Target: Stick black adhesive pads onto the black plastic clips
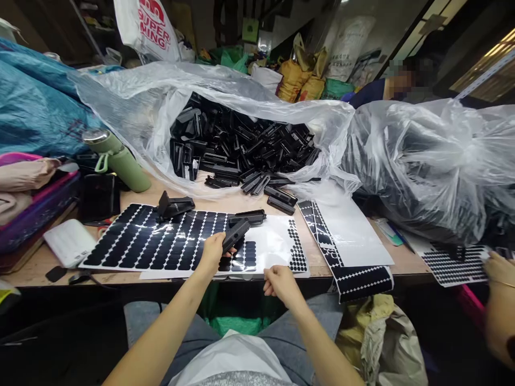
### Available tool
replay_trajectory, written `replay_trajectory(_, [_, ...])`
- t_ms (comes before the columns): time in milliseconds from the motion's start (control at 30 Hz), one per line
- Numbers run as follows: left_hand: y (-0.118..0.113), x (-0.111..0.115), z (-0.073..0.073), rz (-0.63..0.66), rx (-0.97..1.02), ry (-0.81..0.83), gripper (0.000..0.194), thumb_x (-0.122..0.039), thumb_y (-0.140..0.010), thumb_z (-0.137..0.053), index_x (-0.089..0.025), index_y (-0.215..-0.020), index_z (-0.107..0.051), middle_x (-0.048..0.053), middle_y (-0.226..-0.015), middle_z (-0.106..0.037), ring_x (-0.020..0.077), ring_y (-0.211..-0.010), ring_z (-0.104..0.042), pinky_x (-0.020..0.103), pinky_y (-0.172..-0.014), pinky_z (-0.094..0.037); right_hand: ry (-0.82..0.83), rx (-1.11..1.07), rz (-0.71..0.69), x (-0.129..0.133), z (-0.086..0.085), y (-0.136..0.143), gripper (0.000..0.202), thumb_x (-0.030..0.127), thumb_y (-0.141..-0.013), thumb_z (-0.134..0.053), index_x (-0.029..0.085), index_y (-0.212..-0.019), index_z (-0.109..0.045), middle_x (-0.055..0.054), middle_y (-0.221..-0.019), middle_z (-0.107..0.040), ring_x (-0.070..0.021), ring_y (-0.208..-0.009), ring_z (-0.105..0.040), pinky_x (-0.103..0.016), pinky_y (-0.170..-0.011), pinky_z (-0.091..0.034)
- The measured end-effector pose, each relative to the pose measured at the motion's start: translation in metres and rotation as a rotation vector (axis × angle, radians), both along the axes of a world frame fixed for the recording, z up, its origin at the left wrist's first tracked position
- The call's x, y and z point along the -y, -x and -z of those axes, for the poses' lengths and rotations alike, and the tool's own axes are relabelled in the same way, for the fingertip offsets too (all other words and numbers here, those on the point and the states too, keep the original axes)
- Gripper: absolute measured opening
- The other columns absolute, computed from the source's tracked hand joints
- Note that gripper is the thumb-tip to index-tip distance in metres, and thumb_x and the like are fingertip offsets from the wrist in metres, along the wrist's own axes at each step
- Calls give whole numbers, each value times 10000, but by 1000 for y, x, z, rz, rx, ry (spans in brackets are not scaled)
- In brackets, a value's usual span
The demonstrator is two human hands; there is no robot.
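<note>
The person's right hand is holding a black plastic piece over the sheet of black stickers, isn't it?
Wrong hand: the head view shows the left hand holding the black plastic piece over the sheet of black stickers.

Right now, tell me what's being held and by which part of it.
The left hand grips a black part by its near end. Whether the pinched right hand holds anything small cannot be told.
</note>
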State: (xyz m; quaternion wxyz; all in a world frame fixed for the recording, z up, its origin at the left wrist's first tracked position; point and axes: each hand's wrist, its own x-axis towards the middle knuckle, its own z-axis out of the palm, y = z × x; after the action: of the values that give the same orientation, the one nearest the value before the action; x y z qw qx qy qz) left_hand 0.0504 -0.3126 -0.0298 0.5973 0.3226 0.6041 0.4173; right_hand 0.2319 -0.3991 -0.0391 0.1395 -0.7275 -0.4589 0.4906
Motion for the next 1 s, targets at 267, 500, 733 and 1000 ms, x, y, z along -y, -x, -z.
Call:
replay_trajectory(267, [-3,-5,18,77,0,51,183,-281,-787,-471,-117,-774,-552,41,-504,-606,156,-444,-607,187,-345,-417,-364,428,-8,-51,-16,-12,197,322,-811,-452,155,-870,-536,-131,-865,-630,-243,-849,-595,-315,-709,-406])
replay_trajectory(500, [-2,-3,25,75,4,70,179,-286,-802,-481,-123,-747,-529,40,-540,-610,167,-490,-635,215,-407,-487,-382,415,18,-76,5,23,130,205,-769,-470,131,-846,-544,-169,-922,-578,-261,-807,-571,-329,-664,-410])
replay_trajectory(733, [-2,-4,27,64,19,79,183,-302,-793,-509,-128,-739,-521,39,-578,-606,174,-527,-647,219,-429,-506,-424,390,94,-74,10,24,129,228,-779,-444,148,-836,-528,-170,-916,-554,-272,-828,-545,-353,-696,-396])
replay_trajectory(1000, [2,-8,17,115,76,181,151,-268,-796,-477,-123,-794,-521,67,-620,-636,180,-540,-650,205,-399,-482,-492,179,53,-63,-7,21,153,286,-815,-392,193,-761,-501,-78,-810,-561,-194,-725,-535,-312,-667,-411])
